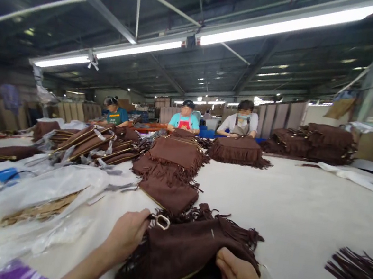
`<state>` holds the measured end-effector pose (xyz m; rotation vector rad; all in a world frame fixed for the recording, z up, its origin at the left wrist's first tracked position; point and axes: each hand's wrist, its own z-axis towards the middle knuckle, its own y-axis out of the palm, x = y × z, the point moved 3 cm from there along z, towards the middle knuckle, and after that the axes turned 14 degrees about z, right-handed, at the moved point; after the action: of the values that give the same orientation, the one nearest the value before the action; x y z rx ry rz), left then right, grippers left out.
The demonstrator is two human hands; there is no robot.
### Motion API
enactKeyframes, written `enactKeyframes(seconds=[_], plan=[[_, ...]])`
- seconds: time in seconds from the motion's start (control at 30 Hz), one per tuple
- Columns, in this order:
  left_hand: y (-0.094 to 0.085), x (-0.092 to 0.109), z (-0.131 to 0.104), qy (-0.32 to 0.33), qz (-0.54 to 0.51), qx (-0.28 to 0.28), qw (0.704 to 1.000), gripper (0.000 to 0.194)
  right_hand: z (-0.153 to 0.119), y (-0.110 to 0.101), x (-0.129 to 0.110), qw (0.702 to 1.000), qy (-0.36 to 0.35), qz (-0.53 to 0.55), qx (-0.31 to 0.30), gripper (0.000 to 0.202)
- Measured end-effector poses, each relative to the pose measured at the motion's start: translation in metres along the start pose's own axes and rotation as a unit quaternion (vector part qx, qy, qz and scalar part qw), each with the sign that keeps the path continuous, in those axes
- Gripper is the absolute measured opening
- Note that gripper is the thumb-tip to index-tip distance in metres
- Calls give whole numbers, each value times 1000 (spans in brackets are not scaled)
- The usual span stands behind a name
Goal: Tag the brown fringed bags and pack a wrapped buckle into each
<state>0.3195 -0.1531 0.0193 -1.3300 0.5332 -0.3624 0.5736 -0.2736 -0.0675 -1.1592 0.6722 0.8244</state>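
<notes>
A brown fringed bag (185,250) lies in front of me on the white table, its gold zipper open toward me and a patterned lining showing inside. My left hand (128,232) is closed at the bag's upper left corner, pinching a dark strap end beside an oval metal ring (162,222). On the other side, my right hand (240,274) grips the edge of the bag's opening, thumb on top of the brown cloth. Its other fingers are partly hidden by the cloth.
Stacked brown fringed bags (177,152) stand just beyond. More zippered bags (81,140) and clear plastic wrap (42,196) cover the left. Loose brown fringe (360,276) lies at right. Across the table (305,203), several co-workers work, one in a white shirt (226,123).
</notes>
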Motion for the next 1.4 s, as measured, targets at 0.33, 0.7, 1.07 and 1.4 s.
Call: enactKeyframes(seconds=[0.33, 0.7, 1.07, 1.4], plan=[[-22, 110, 45, 43, 15, 46, 998, 33, -5, -7, -13, 997, -10, 76, -6, 37], [-2, 124, 40, 71, -39, 98, 992, 27, -1, -5, -16, 996, 30, 77, 16, 24], [-1, 133, 35, 115, -60, 81, 988, 27, -1, -7, -18, 994, 30, 99, 28, 24], [7, 148, 43, 83, -248, 21, 965, 28, -2, -8, -18, 996, 8, 83, 44, 21]])
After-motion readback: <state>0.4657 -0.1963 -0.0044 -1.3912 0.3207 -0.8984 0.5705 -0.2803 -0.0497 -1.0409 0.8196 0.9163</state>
